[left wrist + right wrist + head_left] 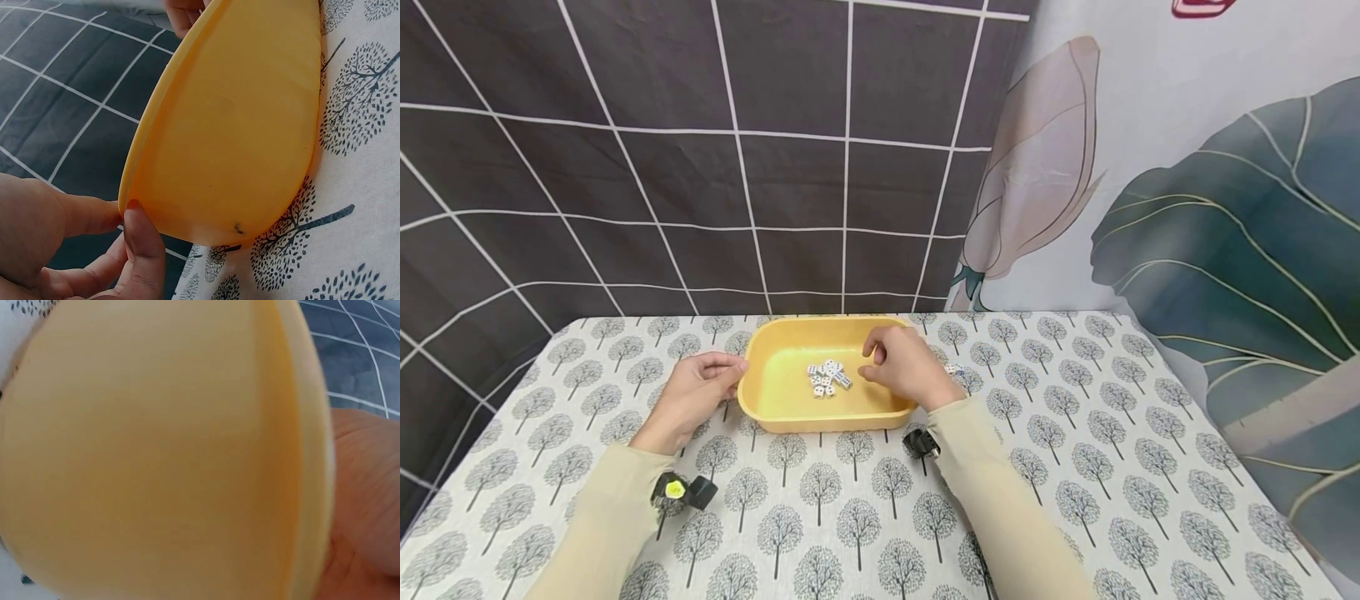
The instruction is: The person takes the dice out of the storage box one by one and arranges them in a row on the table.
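A yellow rectangular tub (820, 423) stands on the table, with several white dice (827, 377) in a loose cluster on its floor. My left hand (696, 392) pinches the tub's left rim; in the left wrist view, thumb and finger meet on either side of the yellow wall (219, 125). Over the right part of the tub is my right hand (906, 362), its fingers bent, a gap showing between index finger and thumb. No die is visible between those two. The tub's wall (156, 456) hides most of this hand in the right wrist view.
A few more dice (953, 368) lie on the cloth right of the tub, partly behind the right wrist. The tree-patterned tablecloth (865, 567) covers the table. A dark gridded curtain (790, 183) hangs behind, with a floral one (1060, 250) at right.
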### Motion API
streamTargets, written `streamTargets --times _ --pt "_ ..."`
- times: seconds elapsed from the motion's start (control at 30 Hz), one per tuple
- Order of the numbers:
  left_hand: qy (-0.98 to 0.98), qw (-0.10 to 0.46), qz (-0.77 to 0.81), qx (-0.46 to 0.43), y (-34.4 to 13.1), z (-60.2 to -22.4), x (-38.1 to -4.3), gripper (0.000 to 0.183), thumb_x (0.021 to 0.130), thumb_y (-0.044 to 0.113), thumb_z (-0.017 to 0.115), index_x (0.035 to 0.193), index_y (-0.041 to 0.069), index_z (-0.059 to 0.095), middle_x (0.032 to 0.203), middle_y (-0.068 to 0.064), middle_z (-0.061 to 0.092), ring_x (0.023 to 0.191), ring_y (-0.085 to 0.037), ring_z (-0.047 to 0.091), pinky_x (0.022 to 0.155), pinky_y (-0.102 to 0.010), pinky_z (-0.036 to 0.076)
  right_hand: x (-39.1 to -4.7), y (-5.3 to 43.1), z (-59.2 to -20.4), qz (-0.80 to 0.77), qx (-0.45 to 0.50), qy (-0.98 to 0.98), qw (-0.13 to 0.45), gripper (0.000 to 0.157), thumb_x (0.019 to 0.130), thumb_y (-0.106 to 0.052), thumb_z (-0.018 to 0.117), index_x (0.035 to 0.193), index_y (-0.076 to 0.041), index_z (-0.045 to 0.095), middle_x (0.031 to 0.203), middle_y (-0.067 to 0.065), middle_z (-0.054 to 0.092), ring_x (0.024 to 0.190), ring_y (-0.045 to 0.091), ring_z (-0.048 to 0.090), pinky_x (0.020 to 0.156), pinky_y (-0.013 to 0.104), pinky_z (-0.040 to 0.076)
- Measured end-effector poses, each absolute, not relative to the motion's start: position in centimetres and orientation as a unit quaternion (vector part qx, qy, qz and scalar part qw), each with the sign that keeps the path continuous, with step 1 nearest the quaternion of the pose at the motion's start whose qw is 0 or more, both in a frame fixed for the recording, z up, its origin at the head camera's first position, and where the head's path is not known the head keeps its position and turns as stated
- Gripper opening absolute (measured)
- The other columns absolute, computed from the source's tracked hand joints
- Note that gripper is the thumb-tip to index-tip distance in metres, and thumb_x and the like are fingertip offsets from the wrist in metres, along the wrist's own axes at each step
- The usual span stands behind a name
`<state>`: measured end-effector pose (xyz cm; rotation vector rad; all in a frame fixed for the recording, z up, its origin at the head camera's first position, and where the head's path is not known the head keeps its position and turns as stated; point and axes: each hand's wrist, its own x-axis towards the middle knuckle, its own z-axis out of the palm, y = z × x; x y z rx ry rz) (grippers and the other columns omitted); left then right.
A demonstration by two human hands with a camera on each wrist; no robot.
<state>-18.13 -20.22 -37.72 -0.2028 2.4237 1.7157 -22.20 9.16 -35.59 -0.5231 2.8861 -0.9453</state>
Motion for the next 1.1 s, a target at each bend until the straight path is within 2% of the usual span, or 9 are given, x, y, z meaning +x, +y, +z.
streamTargets --times 0.23,0.47,0.8,1.1 --pt "0.812 0.080 0.574 -0.068 -20.2 -37.7 -18.1 0.039 0.103 0.019 0.060 0.131 -0.008 0.056 0.091 0.005 0.069 0.077 -0.004 0.063 0.076 -0.019 0.059 -22.1 8.2 -36.3 -0.293 -0.169 0.941 0.027 0.018 0.081 -0.012 0.085 0.091 -0.005 0.072 0.075 0.001 0.060 0.067 0.013 0.053 0.063 0.023 0.044" --pt "0.814 0.079 0.572 -0.066 -20.2 -37.6 -18.0 0.039 0.103 0.019 0.060 0.131 -0.009 0.056 0.090 0.005 0.069 0.077 -0.003 0.063 0.075 -0.019 0.059 -21.9 7.6 -36.8 -0.282 -0.153 0.946 0.057 0.021 0.079 -0.017 0.087 0.092 -0.007 0.072 0.077 0.000 0.063 0.069 0.014 0.055 0.064 0.024 0.047" --pt "0.810 0.080 0.577 -0.067 -20.2 -37.7 -18.1 0.040 0.103 0.019 0.060 0.131 -0.008 0.055 0.091 0.005 0.069 0.077 -0.003 0.063 0.076 -0.019 0.059 -22.0 6.8 -37.6 -0.248 -0.143 0.956 0.069 0.020 0.079 -0.022 0.087 0.082 -0.014 0.069 0.088 -0.001 0.068 0.078 0.016 0.058 0.069 0.027 0.048" --pt "0.807 0.078 0.582 -0.065 -20.2 -37.7 -18.1 0.040 0.103 0.019 0.061 0.131 -0.009 0.055 0.088 0.006 0.068 0.075 -0.003 0.063 0.075 -0.020 0.059 -22.0 6.4 -38.0 -0.218 -0.147 0.963 0.061 0.021 0.080 -0.020 0.085 0.075 -0.017 0.065 0.086 -0.002 0.068 0.077 0.018 0.059 0.068 0.032 0.049"
